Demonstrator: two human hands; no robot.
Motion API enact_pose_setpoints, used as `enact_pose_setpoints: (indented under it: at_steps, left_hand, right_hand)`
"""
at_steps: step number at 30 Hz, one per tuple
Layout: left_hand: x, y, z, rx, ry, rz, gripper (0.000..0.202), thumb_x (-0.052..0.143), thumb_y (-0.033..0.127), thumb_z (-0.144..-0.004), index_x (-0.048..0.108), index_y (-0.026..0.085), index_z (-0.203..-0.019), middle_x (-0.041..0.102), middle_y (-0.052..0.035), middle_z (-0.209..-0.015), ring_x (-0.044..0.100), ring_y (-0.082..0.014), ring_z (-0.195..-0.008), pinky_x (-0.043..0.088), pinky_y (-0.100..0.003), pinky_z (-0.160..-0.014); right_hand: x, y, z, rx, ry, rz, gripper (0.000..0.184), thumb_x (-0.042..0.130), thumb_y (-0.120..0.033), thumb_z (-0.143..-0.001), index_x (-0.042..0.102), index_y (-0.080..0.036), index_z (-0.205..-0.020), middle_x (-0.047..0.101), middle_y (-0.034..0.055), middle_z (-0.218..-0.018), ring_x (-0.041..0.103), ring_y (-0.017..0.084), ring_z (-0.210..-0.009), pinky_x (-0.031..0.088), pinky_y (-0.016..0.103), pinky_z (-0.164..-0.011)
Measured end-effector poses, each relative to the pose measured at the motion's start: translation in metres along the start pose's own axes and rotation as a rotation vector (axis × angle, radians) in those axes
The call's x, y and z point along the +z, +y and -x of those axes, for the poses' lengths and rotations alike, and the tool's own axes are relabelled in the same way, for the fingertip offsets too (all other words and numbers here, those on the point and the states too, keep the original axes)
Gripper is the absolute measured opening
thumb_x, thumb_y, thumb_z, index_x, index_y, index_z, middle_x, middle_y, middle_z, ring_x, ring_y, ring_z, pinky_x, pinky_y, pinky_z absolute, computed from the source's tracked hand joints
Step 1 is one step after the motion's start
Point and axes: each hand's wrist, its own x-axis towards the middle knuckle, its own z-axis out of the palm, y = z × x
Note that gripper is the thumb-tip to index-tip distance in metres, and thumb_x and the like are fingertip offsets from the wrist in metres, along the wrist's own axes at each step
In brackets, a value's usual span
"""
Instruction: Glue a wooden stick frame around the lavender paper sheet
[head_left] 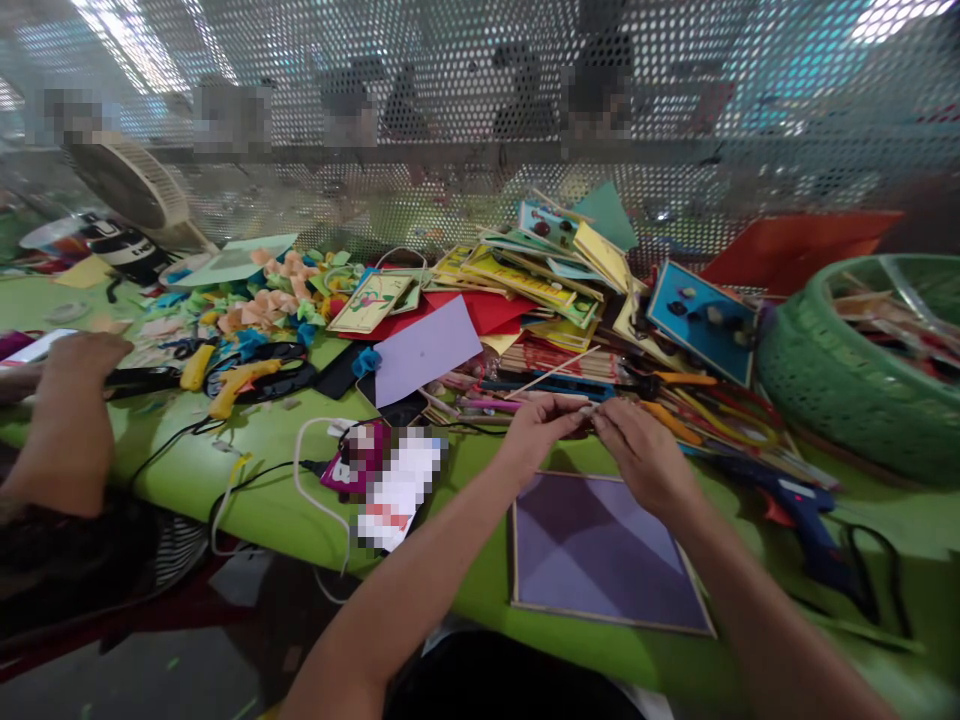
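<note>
My left hand and my right hand meet above the far edge of a purple board. Fingertips of both hands are pinched together on something small and pale, too small to name. Thin wooden strips frame the board, which lies flat on the green table near me. Behind my hands are bundled sticks and pencil-like rods. A dark blue glue gun with a red trigger lies to the right of my right arm. Left of my left forearm rests a phone with a lit screen.
A green basket of sticks stands at right. Decorated cards are piled at the back, beside a lavender sheet. Yellow glue guns, cables and paper scraps lie left, near another person's arm. Perforated metal screen stands behind.
</note>
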Motion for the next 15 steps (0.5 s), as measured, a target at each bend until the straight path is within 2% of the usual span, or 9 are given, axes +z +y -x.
enact_pose_setpoints:
  at_steps: [5, 8, 11, 15]
  left_hand:
    - [0.0021, 0.0004, 0.0007, -0.028, 0.005, 0.033, 0.049, 0.097, 0.04, -0.058, 0.078, 0.013, -0.094, 0.077, -0.0057, -0.091, 0.068, -0.0144, -0.081, 0.054, -0.03, -0.083]
    - [0.0027, 0.0015, 0.0007, -0.038, 0.021, 0.043, 0.049, 0.097, 0.041, -0.058, 0.077, 0.013, -0.093, 0.076, -0.0048, -0.089, 0.068, -0.014, -0.078, 0.055, -0.032, -0.083]
    - [0.0029, 0.003, 0.0008, -0.034, 0.038, 0.045, 0.05, 0.098, 0.042, -0.056, 0.075, 0.013, -0.091, 0.075, -0.0039, -0.085, 0.068, -0.0137, -0.074, 0.055, -0.033, -0.083]
    - [0.0034, 0.0045, 0.0014, -0.015, 0.049, 0.037, 0.048, 0.097, 0.041, -0.057, 0.075, 0.014, -0.089, 0.075, -0.0036, -0.085, 0.067, -0.0141, -0.076, 0.054, -0.032, -0.083]
  right_hand:
    - [0.0015, 0.005, 0.002, 0.121, -0.012, -0.092, 0.034, 0.043, -0.044, -0.101, 0.045, -0.026, -0.072, 0.054, 0.0008, -0.067, 0.05, 0.018, -0.063, 0.038, 0.033, -0.062]
    - [-0.0003, 0.0037, 0.0033, 0.177, -0.019, -0.125, 0.035, 0.044, -0.047, -0.102, 0.049, -0.026, -0.074, 0.053, -0.0011, -0.067, 0.049, 0.017, -0.062, 0.036, 0.031, -0.06]
    - [-0.0023, -0.0001, 0.0033, 0.146, -0.013, -0.057, 0.035, 0.047, -0.052, -0.101, 0.052, -0.026, -0.078, 0.056, -0.0005, -0.069, 0.051, 0.017, -0.064, 0.036, 0.032, -0.061]
    - [-0.0022, -0.0009, 0.0021, 0.037, 0.0, 0.081, 0.033, 0.046, -0.052, -0.102, 0.05, -0.026, -0.081, 0.06, 0.0029, -0.074, 0.055, 0.02, -0.069, 0.038, 0.034, -0.065]
